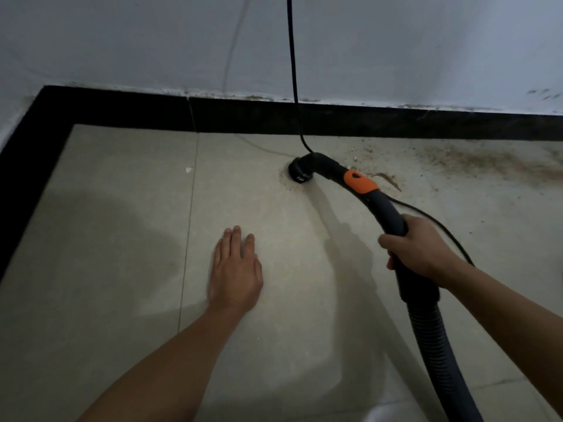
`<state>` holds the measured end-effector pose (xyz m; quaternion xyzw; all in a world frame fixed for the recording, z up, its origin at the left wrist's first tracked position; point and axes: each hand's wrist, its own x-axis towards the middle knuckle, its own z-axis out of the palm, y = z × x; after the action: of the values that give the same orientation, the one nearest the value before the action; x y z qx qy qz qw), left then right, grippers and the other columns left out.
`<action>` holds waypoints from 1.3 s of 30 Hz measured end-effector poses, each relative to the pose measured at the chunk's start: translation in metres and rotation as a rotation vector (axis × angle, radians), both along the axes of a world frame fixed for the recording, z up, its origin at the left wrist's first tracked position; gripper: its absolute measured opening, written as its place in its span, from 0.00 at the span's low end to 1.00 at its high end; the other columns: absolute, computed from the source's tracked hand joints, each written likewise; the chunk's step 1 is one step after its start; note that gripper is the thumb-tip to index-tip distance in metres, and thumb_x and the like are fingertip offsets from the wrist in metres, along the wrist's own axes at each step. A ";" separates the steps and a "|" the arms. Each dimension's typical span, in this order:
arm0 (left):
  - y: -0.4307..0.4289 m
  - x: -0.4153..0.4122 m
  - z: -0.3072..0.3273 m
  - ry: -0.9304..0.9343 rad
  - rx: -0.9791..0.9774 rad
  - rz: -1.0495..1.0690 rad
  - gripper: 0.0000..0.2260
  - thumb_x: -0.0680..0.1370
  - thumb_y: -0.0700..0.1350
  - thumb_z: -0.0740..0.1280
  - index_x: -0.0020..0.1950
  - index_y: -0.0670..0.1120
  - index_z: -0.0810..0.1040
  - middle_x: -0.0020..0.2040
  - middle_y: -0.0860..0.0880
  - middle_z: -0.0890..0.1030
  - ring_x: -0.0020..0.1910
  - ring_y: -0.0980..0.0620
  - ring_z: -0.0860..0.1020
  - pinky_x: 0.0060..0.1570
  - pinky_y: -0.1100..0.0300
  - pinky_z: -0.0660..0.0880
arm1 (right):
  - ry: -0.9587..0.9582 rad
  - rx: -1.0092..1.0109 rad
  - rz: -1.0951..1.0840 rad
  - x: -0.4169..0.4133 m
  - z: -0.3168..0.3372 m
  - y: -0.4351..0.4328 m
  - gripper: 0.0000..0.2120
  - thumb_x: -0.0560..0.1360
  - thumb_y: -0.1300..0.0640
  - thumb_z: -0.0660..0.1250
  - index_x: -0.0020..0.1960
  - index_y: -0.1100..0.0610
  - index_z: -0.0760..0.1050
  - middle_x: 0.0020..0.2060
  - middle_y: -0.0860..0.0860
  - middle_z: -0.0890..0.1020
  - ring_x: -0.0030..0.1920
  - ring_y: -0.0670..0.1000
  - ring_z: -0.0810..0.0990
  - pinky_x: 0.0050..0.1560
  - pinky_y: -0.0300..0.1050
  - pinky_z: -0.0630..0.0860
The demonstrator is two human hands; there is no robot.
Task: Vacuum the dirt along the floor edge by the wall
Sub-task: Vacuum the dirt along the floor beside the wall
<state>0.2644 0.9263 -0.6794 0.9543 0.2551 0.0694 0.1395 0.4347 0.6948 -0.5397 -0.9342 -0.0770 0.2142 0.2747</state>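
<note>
From my seat, the risks run like this. Far left, 1 white fleck (189, 169) sits on the tile near the grout line, apart from the rest and easy to miss. My left hand (236, 269) is spread flat at the floor with straight fingers, holding nothing. If it is bracing me, a long reach rightward could make it slide. The nozzle (300, 172) is mouth-down on the tile just short of the black border strip (335, 121), with grit ringed around it. The power cable (293, 71) drops down the wall and meets the nozzle's bend, so it could snag or drag through the dirt. My right hand (423, 248) grips the curved handle (393, 214). The main brown dirt (475, 161) lies to the right along the border, uncleared as I judge it, and a fast pass could scatter it.
</note>
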 end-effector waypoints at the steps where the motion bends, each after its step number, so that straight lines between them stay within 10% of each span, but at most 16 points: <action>1: 0.000 0.000 0.000 -0.004 -0.002 0.001 0.22 0.78 0.46 0.55 0.70 0.40 0.71 0.72 0.37 0.67 0.73 0.39 0.63 0.72 0.46 0.60 | 0.008 0.010 0.013 -0.001 -0.002 0.008 0.07 0.72 0.60 0.71 0.47 0.58 0.74 0.32 0.56 0.83 0.26 0.51 0.83 0.28 0.40 0.74; 18: 0.000 -0.002 0.001 -0.043 -0.009 0.000 0.21 0.77 0.45 0.56 0.68 0.39 0.73 0.71 0.36 0.69 0.72 0.37 0.65 0.70 0.44 0.62 | 0.016 -0.073 0.052 -0.014 0.011 -0.048 0.07 0.71 0.60 0.71 0.45 0.56 0.74 0.27 0.50 0.83 0.26 0.51 0.83 0.28 0.41 0.74; 39: 0.002 0.000 -0.006 0.022 -0.005 -0.010 0.23 0.80 0.47 0.53 0.73 0.42 0.66 0.75 0.39 0.63 0.76 0.41 0.57 0.74 0.47 0.55 | 0.029 0.115 0.145 0.029 -0.030 0.121 0.10 0.71 0.57 0.70 0.48 0.53 0.71 0.37 0.55 0.82 0.27 0.50 0.84 0.27 0.41 0.76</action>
<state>0.2648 0.9278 -0.6855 0.9559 0.2521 0.0575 0.1394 0.4640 0.8162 -0.5701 -0.9057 -0.1527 0.2424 0.3125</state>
